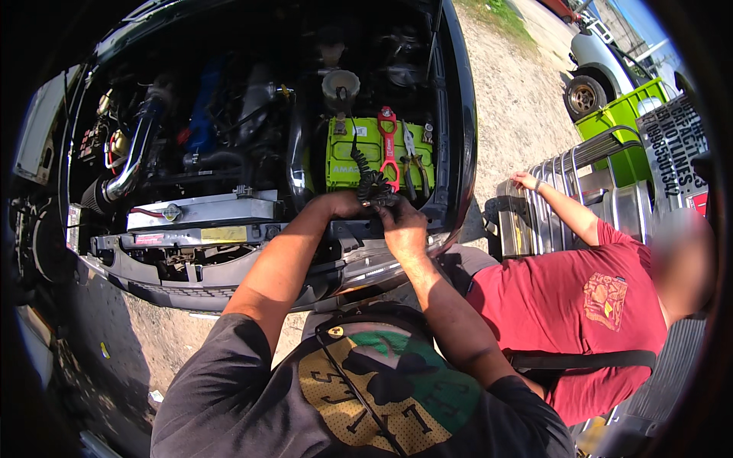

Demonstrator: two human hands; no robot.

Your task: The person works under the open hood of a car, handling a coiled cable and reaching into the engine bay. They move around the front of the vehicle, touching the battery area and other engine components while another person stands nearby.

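Observation:
Both of my hands are at the front edge of an open engine bay, just in front of a bright green car battery (341, 164). A coiled black cable (371, 182) runs down over the battery and bunches up between my hands. My left hand (342, 204) is closed around the lower end of this bunch, its fingertips partly hidden. From the other side my right hand (405, 229) pinches the bunch, thumb and fingers together. On the battery lie a red bracket (389, 145) and a pair of pliers (421, 169), with another plier-like tool (408, 141) beside them.
Left of the battery are a shiny metal pipe (297, 153), the radiator (206, 211) and a blue engine cover (205, 107). A person in a red shirt (550, 305) stands close on my right, one hand on a metal rack (561, 179). A green crate (622, 114) is behind.

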